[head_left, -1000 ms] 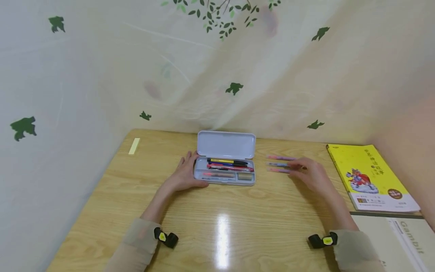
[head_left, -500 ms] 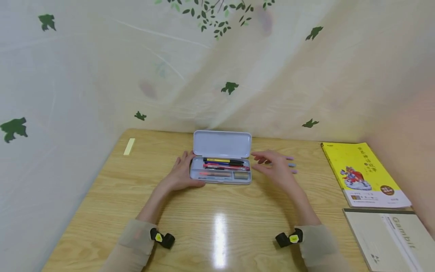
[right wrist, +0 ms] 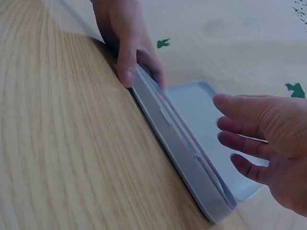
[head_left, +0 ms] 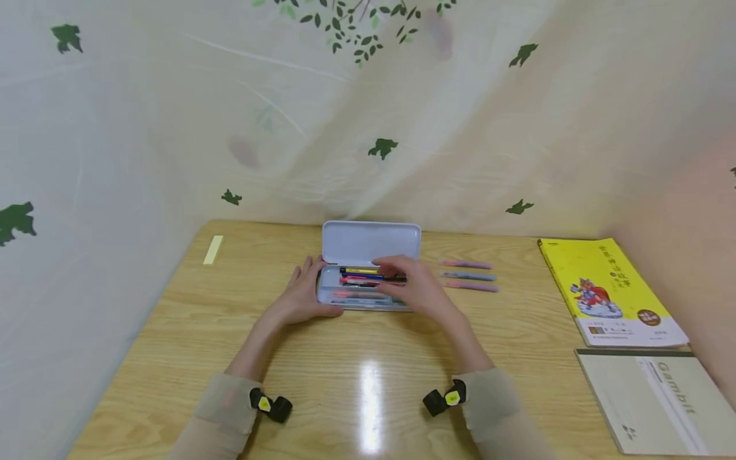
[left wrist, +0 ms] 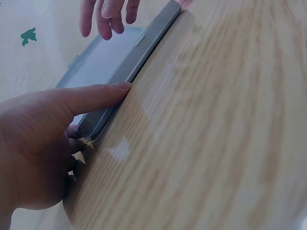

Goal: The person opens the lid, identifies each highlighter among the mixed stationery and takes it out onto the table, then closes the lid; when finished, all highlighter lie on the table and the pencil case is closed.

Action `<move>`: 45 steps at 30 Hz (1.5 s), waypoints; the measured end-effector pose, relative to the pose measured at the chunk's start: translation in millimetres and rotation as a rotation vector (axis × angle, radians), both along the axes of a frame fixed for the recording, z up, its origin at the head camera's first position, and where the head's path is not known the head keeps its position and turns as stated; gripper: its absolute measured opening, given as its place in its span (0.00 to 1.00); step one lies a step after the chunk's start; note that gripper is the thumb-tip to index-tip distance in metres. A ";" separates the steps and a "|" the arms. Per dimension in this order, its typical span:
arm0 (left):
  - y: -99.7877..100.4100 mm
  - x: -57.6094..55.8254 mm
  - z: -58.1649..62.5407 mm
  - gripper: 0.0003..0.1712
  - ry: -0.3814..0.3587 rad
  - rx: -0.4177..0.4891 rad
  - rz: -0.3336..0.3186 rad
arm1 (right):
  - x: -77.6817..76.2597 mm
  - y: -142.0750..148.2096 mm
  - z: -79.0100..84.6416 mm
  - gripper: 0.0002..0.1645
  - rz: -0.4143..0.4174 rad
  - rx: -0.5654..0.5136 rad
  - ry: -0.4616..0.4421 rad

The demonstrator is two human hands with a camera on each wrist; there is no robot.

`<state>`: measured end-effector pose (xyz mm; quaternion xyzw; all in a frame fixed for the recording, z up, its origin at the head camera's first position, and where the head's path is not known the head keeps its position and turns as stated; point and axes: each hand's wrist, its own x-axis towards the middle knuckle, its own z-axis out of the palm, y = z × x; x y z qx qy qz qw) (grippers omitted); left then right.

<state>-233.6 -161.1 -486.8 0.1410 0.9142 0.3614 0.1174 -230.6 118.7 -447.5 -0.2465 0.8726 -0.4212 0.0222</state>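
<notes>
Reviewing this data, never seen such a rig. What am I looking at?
No machine: a person works bare-handed. The wide picture comes from a camera worn on the head, looking forward and down; the other two come from a camera on each wrist. On the wooden table lies an open pencil case with pens inside; three more pens lie to its right, and farther right a yellow book and a pale notebook. A pale strip lies off to the left. The left hand grips the case's left end. The right hand hovers over the case, open, and appears to hold nothing.
</notes>
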 end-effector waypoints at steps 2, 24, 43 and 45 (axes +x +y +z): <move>-0.3 0.1 1.0 0.64 0.000 0.003 -0.003 | -0.1 -5.1 -1.6 0.27 0.023 -0.002 -0.010; 0.1 1.5 1.6 0.63 0.003 0.005 -0.006 | 7.4 -16.4 -5.1 0.20 0.076 0.308 0.055; 0.0 0.4 0.1 0.64 -0.004 0.006 -0.016 | 8.9 -19.4 -10.8 0.17 0.094 0.379 0.159; -0.2 0.4 -0.3 0.64 0.000 0.008 -0.016 | 8.9 -19.7 -10.7 0.17 0.094 0.378 0.162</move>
